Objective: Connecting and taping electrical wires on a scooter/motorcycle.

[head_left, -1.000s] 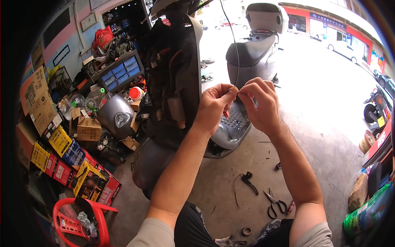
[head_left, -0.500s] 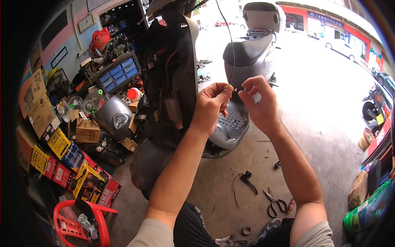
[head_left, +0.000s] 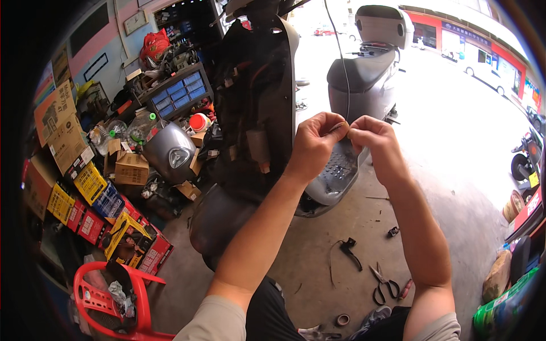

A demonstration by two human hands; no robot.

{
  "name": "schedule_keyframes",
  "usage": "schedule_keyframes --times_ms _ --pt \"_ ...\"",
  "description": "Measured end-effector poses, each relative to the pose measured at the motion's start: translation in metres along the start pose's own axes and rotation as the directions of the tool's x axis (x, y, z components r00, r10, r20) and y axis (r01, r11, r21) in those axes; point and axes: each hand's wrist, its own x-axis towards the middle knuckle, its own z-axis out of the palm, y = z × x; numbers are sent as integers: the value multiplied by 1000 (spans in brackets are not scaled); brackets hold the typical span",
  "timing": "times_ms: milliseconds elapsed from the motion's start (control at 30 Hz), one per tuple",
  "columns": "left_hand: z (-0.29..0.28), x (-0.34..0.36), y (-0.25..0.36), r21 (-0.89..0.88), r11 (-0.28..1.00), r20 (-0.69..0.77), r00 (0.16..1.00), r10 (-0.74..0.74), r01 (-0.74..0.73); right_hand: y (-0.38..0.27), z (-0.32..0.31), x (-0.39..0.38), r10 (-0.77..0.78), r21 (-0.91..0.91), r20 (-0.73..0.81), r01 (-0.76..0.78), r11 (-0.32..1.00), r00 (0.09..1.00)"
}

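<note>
A thin dark cable (head_left: 344,62) hangs from above and runs down to my hands. My left hand (head_left: 318,142) pinches its lower end between thumb and forefinger. Right beside it, my right hand (head_left: 372,139) is closed in a pinch, its fingertips meeting the left ones at the cable end. Whatever strand the right fingertips hold is too small to make out. Just left of my hands stands a scooter body (head_left: 250,113) with its front panel off and inner parts bare. Below my hands is its grey footboard (head_left: 335,176), with small dark bits scattered on it.
On the concrete floor lie scissors (head_left: 384,284), a black lever part (head_left: 350,253) with a wire, and a tape roll (head_left: 342,320). A red plastic chair (head_left: 96,301) and stacked boxes (head_left: 125,241) stand left. Another scooter (head_left: 364,74) is parked ahead.
My right hand has come in from the right, and its fingertips now meet my left hand at the cable end. The whole view has shifted a little.
</note>
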Motion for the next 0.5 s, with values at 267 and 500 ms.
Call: schedule_keyframes --times_ms 267,500 --pt "-2 0 5 -114 986 13 993 -120 121 5 0 -2 -56 22 -44 57 998 997" --pt "-5 2 1 -220 957 100 980 -172 190 5 3 -2 -790 -783 170 568 255 590"
